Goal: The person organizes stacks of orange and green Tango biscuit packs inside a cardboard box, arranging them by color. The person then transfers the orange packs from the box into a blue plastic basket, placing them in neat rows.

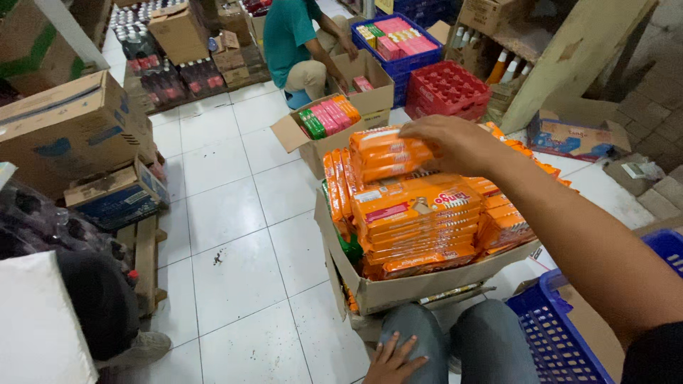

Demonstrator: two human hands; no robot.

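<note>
Open brown corrugated cardboard box (398, 284), near centre, resting against the person's knees — filled to its rim and above with flat orange glossy-film snack packets (416, 220). Most lie in a stack, long faces up; a row at the left stands on edge. Judged from the fill, the packing here is largely done, with room left only on top.

Right hand (452, 142), reaching in from the near right over the box: fingers curled and pressed together over the far end of a small bundle of orange packets (388, 153), held raised above the stack, thumb hidden beneath.

Left hand (395, 359), near bottom edge: fingers loosely spread, lying flat on the grey denim knee (413, 334), holding nothing.

Blue perforated plastic crate (551, 327), near right, rigid lattice wall — contents out of view.

Second cardboard box (370, 99), farther off, flaps open, holding pink, green and orange packets (327, 115). Beside it a seated person in a teal shirt (288, 32), hand at the box.

Red moulded plastic crate (448, 89) and another blue crate (405, 64) of pink packets, far right.

Floor of glossy white square tiles (228, 213); large cartons (67, 128) stacked at left.
</note>
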